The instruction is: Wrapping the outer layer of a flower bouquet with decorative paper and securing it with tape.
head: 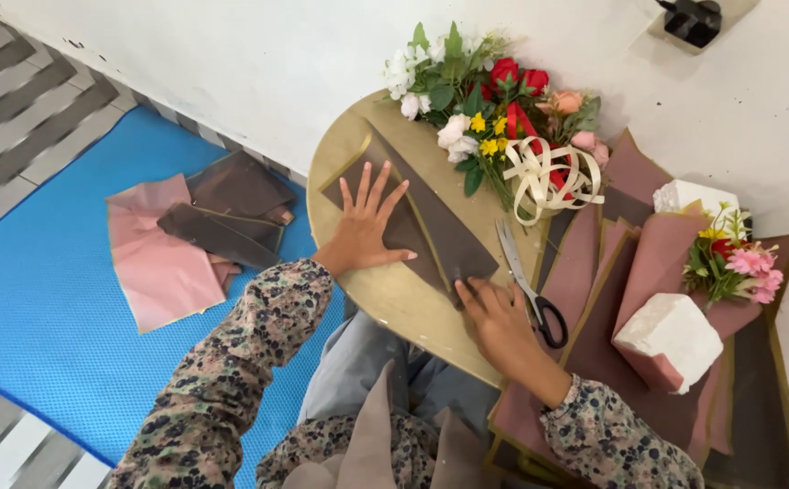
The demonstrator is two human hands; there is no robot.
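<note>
Nearest the camera, the right hand (501,319) lies flat on the near end of a folded sheet of dark brown wrapping paper (430,226), fingers together and pressed down on the fold, apparently to sharpen the crease; it grips nothing. The left hand (369,225) is spread wide, palm down on the paper's far-left part, a hold that looks meant to pin the sheet so it does not slide on the smooth round gold bench (385,294). The paper lies slantwise across the bench, its gold-edged point toward the far left. Just right of the right hand, scissors (530,288) rest with their black handles near, within easy reach. Beyond them, against the wall, a bunch of artificial flowers (485,109) with a cream ribbon bow (548,177) lies clear of the folding. To the right, mauve paper sheets (621,272) carry white foam blocks (670,340). On the blue floor mat (50,308) to the left lie spare pink and brown sheets (195,235).
</note>
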